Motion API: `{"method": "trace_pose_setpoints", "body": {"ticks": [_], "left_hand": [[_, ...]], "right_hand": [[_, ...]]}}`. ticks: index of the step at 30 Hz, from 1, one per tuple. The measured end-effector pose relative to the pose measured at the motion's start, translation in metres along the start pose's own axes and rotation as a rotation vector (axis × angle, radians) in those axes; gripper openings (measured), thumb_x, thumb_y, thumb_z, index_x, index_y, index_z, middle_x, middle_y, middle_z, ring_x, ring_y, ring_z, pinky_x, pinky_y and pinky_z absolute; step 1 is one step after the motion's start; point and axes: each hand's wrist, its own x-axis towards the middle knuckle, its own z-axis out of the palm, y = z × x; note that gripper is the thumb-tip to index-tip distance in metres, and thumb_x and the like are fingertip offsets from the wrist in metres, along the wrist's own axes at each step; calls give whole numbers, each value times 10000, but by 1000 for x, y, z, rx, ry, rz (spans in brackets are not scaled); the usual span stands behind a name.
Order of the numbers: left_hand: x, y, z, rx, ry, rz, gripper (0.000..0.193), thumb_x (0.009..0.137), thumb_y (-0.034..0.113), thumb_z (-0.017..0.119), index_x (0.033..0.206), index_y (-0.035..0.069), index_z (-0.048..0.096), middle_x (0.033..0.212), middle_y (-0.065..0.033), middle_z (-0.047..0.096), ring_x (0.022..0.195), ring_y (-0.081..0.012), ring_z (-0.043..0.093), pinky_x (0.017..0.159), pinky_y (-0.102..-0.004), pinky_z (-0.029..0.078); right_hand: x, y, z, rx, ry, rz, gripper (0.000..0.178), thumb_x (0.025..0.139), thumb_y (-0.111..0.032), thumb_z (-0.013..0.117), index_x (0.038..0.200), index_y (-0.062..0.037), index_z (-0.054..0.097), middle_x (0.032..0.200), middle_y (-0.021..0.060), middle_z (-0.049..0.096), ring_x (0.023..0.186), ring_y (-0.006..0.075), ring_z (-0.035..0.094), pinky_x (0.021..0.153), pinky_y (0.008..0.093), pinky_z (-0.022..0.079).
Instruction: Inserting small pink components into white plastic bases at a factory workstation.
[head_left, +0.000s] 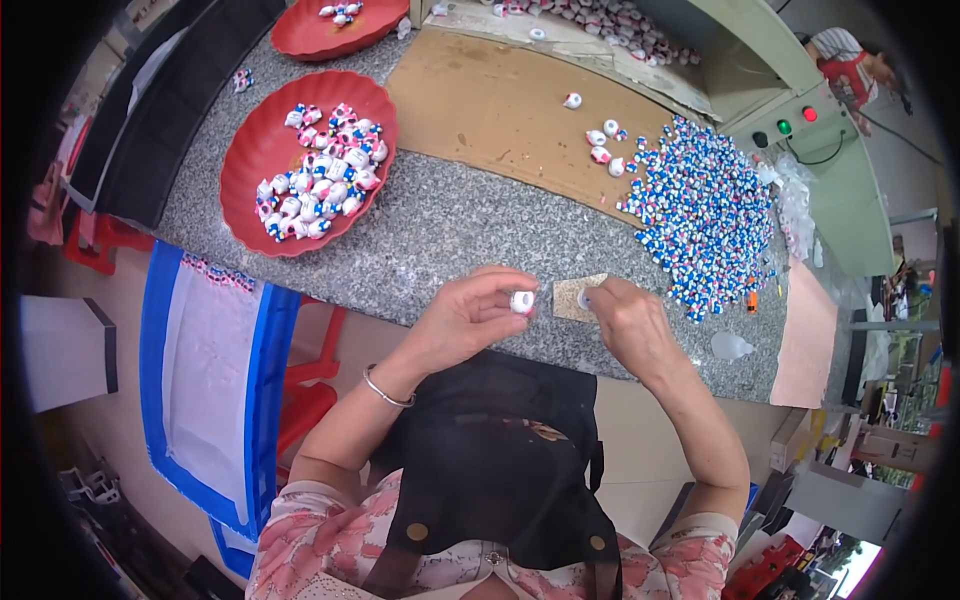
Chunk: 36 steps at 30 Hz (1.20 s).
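Between the thumb and fingers of my left hand (478, 312) is a small white round bead-like piece (521, 302) with a dark opening. My right hand (632, 325) is closed in a pinch at a small tan speckled pad (568, 300) near the counter's front edge. A small pale round bit (584, 299) shows at its fingertips; its kind cannot be made out. The two hands are apart, with the pad's left part between them. To the right of my right hand lies a large pile of tiny blue, white and pink pieces (705, 215).
A scalloped red tray (237, 170) holds white figure-like pieces at the left; another red tray (345, 45) is behind it. Brown cardboard (490, 95) covers the back counter, with loose white pieces (600, 154). A green machine housing (845, 190) and a clear squeeze bottle (731, 346) stand right.
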Motion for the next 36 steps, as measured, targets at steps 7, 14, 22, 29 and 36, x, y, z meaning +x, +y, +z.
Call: {"method": "trace_pose_setpoints", "body": {"ticks": [7,14,22,29,36], "left_hand": [[1,-2,-3,114,23,-215,318,918,-44,607,1232,2,586,1150,-64,618,1011,-133,648,879,-265,536],[22,-18,5,4,-20,-132,306,914,-39,621,1214,-6,571,1170,-92,646,1051,-145,644,895,-275,535],[31,-28,24,73,36,-82,317,870,-91,648,1170,-16,578,1133,-87,644,1074,-180,643,944,-297,533],[37,-35,39,632,62,372,338,769,-64,753,1077,-10,625,1045,-108,629,966,-182,662,809,-294,603],[38,-40,44,827,73,547,322,732,-55,773,1021,13,649,992,-122,650,844,-214,685,690,-290,599]], "right_hand": [[-2,-3,0,98,114,29,81,811,20,632,886,-4,652,768,145,607,681,345,633,595,435,510],[-13,0,4,220,230,107,104,816,21,657,916,-3,673,788,147,618,698,341,639,605,420,521],[-19,-6,2,501,259,351,106,862,-25,680,963,1,693,830,125,674,716,243,675,641,330,541],[-26,-12,4,1303,223,664,138,934,-63,652,1030,26,694,897,57,715,795,89,670,716,234,559],[-31,-9,6,1353,221,662,145,932,-70,654,1032,28,694,871,68,717,778,86,668,714,226,556]]}}
